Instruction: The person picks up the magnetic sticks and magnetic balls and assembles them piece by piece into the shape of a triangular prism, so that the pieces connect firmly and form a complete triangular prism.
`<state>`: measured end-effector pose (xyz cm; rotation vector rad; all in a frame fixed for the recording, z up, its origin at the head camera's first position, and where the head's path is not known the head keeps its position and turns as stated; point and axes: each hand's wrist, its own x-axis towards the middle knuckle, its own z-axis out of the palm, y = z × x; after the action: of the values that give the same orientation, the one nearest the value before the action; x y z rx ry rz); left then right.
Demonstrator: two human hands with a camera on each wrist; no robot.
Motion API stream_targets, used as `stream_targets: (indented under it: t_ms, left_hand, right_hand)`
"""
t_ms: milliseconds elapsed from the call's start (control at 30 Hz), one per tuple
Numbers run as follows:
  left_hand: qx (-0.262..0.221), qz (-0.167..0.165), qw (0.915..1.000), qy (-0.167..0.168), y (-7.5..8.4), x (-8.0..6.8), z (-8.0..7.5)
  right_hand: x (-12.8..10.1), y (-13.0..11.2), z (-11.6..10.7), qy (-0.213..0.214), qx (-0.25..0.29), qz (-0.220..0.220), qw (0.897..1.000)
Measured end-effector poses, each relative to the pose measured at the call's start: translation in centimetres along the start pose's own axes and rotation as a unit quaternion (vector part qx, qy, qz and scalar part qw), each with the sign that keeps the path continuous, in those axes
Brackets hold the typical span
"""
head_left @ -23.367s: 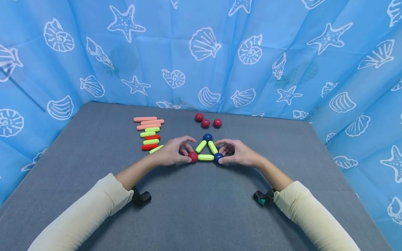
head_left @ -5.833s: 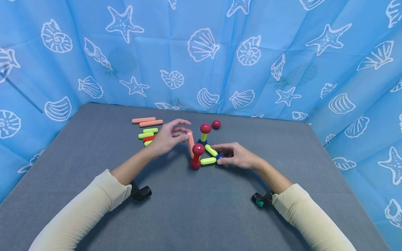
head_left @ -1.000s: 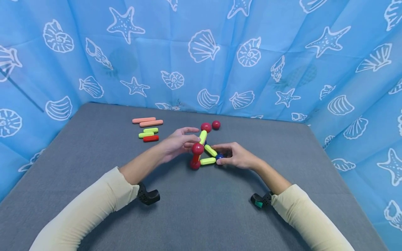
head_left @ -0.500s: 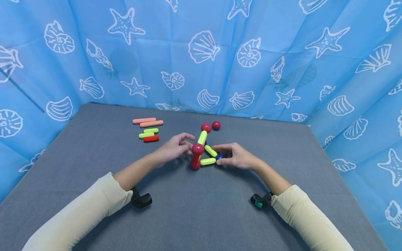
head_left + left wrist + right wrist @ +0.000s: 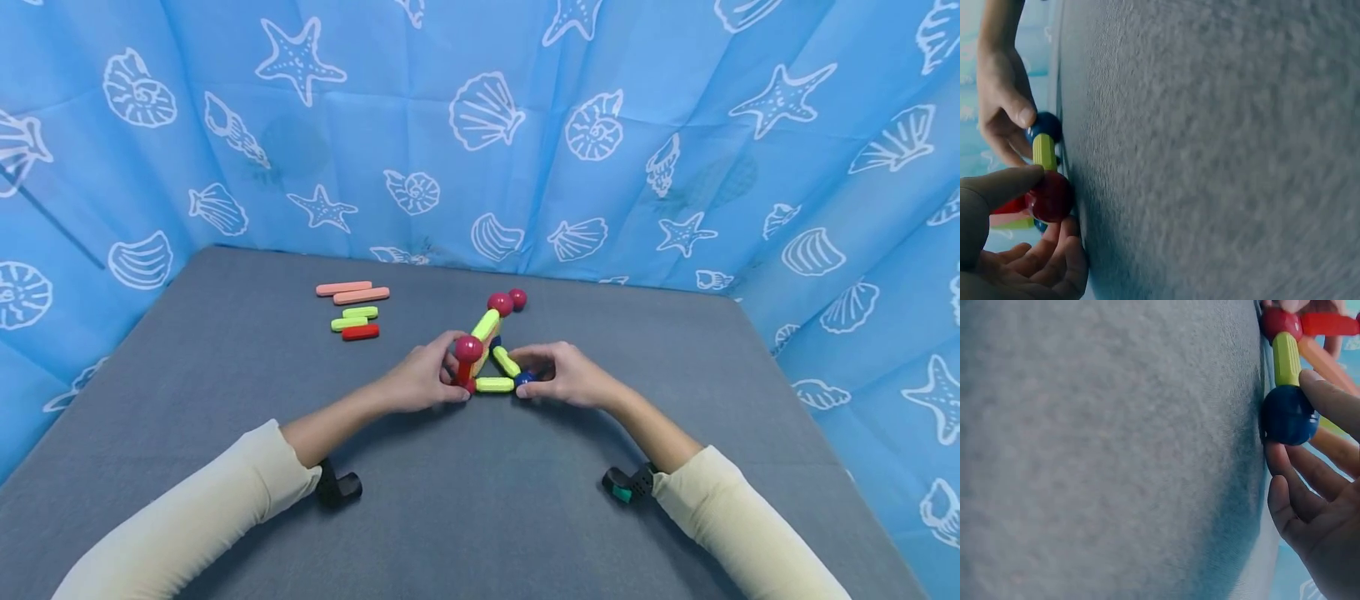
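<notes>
A frame of magnetic sticks and balls stands between my hands. My left hand (image 5: 420, 377) pinches its lower red ball (image 5: 1050, 197) between thumb and fingers. My right hand (image 5: 566, 375) holds the blue ball (image 5: 1289, 415) at the right corner. A yellow-green stick (image 5: 495, 384) joins these two balls, and another yellow-green stick (image 5: 506, 361) runs back to a second blue ball (image 5: 495, 341). Above the lower red ball, a red stick (image 5: 465, 372) carries an upper red ball (image 5: 468, 349). One yellow-green stick (image 5: 486, 324) spans from it to the rear red ball (image 5: 500, 304). An orange stick (image 5: 1322, 361) slants below.
A loose red ball (image 5: 518, 297) lies just behind the frame. At the back left lie orange sticks (image 5: 362, 295), yellow-green sticks (image 5: 349, 324) and a red stick (image 5: 361, 332) on the grey table (image 5: 480, 500). A blue curtain (image 5: 420, 100) hangs behind.
The flat triangle has gained upright sticks, upper balls, a top stick and a slanted orange one. My left hand has left the top stick and gripped the lower red ball; the frame has turned slightly.
</notes>
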<state>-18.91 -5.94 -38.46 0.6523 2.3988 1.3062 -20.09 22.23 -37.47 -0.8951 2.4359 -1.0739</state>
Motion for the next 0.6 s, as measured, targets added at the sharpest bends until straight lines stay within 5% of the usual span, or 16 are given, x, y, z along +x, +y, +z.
stream_targets:
  t_ms: [333, 600]
  left_hand:
    - [0.024, 0.011, 0.9985, 0.047, -0.9, 1.2, -1.6]
    - [0.044, 0.035, 0.9972, 0.049, -1.8, 2.4, -2.3]
  right_hand:
    - [-0.5, -1.2, 0.8, -0.027, 0.015, -0.017, 0.999]
    - [-0.7, -1.3, 0.8, -0.048, 0.047, -0.029, 0.997]
